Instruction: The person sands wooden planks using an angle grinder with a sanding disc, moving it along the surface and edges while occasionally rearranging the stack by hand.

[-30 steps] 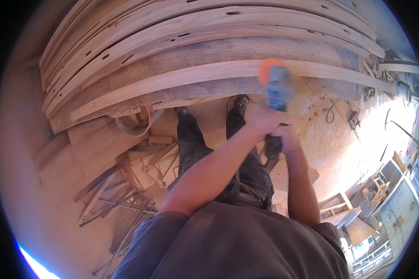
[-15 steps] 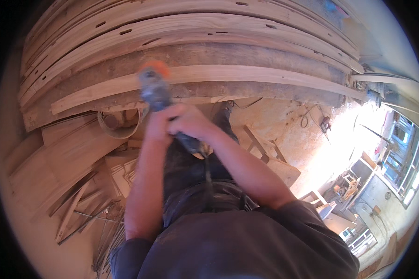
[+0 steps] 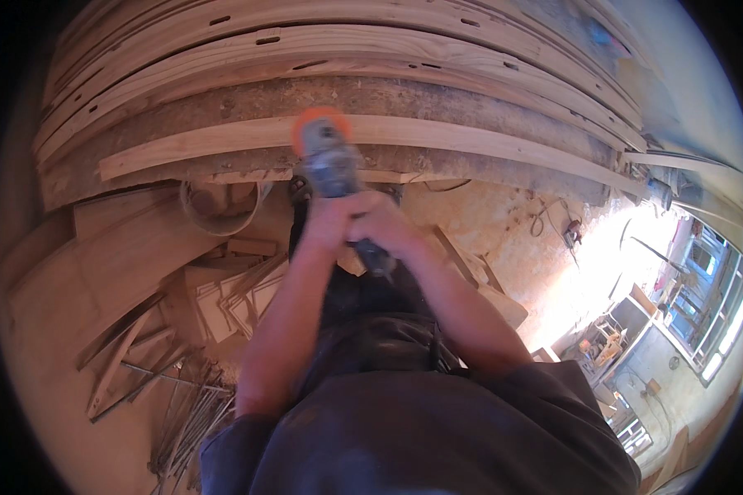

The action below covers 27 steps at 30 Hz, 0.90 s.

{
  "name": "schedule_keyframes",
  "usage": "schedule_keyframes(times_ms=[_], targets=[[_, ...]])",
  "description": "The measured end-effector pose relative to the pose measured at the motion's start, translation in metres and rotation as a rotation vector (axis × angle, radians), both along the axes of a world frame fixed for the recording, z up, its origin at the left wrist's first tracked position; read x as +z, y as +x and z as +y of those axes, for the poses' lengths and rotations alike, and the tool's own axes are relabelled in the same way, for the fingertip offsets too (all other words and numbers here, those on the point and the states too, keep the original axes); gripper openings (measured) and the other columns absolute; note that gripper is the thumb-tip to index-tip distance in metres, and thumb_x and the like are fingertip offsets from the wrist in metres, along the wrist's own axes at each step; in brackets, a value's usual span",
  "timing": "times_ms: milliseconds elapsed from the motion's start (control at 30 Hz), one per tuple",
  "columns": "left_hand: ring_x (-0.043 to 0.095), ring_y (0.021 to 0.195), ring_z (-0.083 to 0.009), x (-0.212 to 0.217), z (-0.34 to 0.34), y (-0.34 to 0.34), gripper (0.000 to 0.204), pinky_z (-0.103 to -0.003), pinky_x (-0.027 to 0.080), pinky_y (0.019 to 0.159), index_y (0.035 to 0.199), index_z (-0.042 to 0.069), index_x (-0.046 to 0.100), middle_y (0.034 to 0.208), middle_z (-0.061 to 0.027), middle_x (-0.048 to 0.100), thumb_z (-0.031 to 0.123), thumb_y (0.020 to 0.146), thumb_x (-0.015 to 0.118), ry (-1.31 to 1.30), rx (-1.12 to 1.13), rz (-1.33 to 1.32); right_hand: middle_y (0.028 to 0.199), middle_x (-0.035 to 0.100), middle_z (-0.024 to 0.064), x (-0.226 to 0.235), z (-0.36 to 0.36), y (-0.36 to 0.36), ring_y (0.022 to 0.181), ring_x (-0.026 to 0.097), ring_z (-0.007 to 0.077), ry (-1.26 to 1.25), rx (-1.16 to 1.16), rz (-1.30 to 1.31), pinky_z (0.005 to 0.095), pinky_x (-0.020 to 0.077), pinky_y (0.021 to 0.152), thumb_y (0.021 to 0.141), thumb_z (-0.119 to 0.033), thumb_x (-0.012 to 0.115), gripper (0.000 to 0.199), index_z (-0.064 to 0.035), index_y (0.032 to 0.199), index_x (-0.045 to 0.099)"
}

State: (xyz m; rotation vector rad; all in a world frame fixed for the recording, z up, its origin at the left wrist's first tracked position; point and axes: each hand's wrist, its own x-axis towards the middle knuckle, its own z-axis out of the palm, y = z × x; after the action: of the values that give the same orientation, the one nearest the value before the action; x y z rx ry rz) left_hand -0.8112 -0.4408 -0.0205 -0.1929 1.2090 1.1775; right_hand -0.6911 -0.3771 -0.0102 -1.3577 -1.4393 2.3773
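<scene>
My left hand (image 3: 332,221) and my right hand (image 3: 384,224) are both closed round the body of an angle grinder (image 3: 330,165), side by side and touching. Its grey head points away from me and carries an orange disc (image 3: 322,124), blurred by motion. Below the right hand, the dark rear end of the grinder sticks out. The disc is over a long, pale wooden strip (image 3: 470,140) on a worn, brown bench (image 3: 248,101). Whether it touches the strip, I cannot tell.
Long boards (image 3: 347,41) with slots lie along the far side of the bench. Under it, at left, stands a round bucket (image 3: 223,219) near wood offcuts (image 3: 223,309) and thin rods (image 3: 191,425). A cable (image 3: 541,219) lies on the floor at right.
The grinder and both hands appear further right in the picture, but the view has shifted too, with the boards moving the same way. Both hands keep their hold.
</scene>
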Motion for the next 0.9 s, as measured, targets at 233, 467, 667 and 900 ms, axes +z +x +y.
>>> schedule_keyframes(times_ms=[233, 467, 667, 900], targets=[[0.068, 0.074, -0.0182, -0.017, 0.068, 0.145, 0.037, -0.037, 0.056, 0.066, 0.089, -0.004, 0.071, 0.085, -0.0115, 0.072, 0.021, 0.066, 0.086, 0.197, -0.532, 0.433, 0.093, 0.072, 0.0085, -0.001, 0.02, 0.164, 0.086, 0.07, 0.0201, -0.284, -0.422, -0.094, 0.0356, 0.0582, 0.079, 0.067, -0.01, 0.075, 0.039, -0.0014, 0.105, 0.071], [0.07, 0.076, -0.0201, 0.014, 0.062, 0.092, 0.047, -0.035, 0.057, 0.071, 0.094, -0.008, 0.071, 0.088, -0.0141, 0.073, 0.024, 0.063, 0.087, -0.078, -0.422, 0.262, 0.091, 0.071, 0.0062, 0.005, 0.015, 0.109, 0.082, 0.071, 0.0185, -0.197, -0.348, 0.032, 0.0341, 0.059, 0.075, 0.067, -0.007, 0.074, 0.039, -0.0021, 0.106, 0.069], [0.069, 0.075, -0.0197, 0.028, -0.011, -0.065, 0.047, -0.037, 0.057, 0.069, 0.101, -0.006, 0.072, 0.091, -0.0128, 0.073, 0.022, 0.067, 0.088, -0.189, -0.207, 0.269, 0.09, 0.072, 0.0043, 0.012, -0.022, -0.057, 0.08, 0.07, 0.0154, -0.099, -0.037, 0.024, 0.0308, 0.0562, 0.07, 0.068, -0.005, 0.073, 0.032, -0.0025, 0.1, 0.072], [0.064, 0.061, -0.0175, -0.004, -0.102, -0.255, 0.038, -0.032, 0.052, 0.057, 0.092, -0.004, 0.071, 0.078, -0.0069, 0.067, 0.023, 0.071, 0.086, -0.092, 0.202, 0.076, 0.086, 0.069, -0.0003, -0.002, -0.077, -0.275, 0.079, 0.063, 0.0103, -0.126, 0.269, 0.101, 0.0274, 0.0509, 0.071, 0.069, -0.001, 0.068, 0.024, -0.0007, 0.093, 0.073]])
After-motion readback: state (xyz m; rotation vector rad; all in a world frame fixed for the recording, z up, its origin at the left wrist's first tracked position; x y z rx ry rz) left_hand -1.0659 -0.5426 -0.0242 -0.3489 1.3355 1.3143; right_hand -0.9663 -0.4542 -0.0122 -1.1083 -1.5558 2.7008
